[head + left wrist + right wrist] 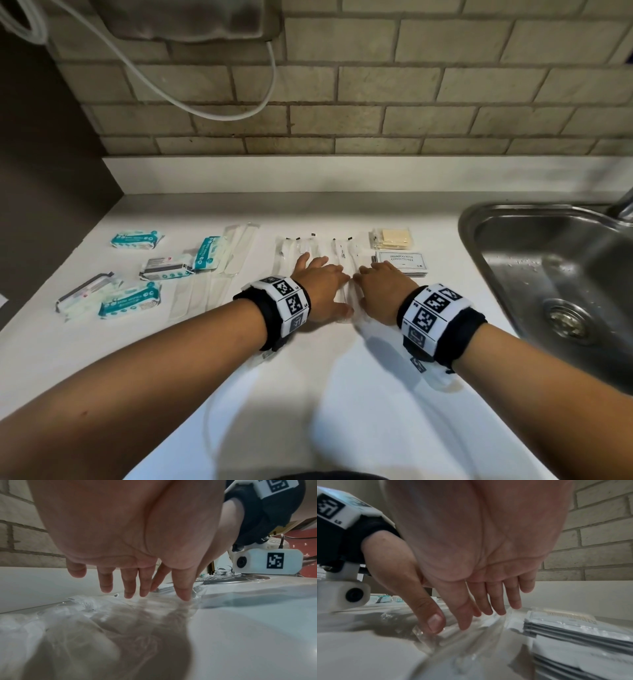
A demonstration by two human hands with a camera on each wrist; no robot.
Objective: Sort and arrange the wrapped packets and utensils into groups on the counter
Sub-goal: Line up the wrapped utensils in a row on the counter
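Several clear-wrapped white utensils [308, 250] lie in a row at the middle of the white counter [308, 394]. My left hand [320, 291] and right hand [382, 289] rest side by side on this row, palms down, fingers straight. In the left wrist view my left fingertips [130, 595] touch the clear wrappers [102, 609]. My right thumb and fingertips [464, 623] press on the wrappers [471, 639] in the right wrist view. Right of my hands lies a stack of grey shampoo sachets [400, 262] [573, 630], with a cream packet [392, 238] behind it.
Teal-and-white wrapped packets [137, 240] [130, 299] are scattered on the counter's left, beside more clear-wrapped long items [236, 250]. A steel sink [555, 274] sits at the right. A brick wall [342, 102] with a hanging white cable backs the counter.
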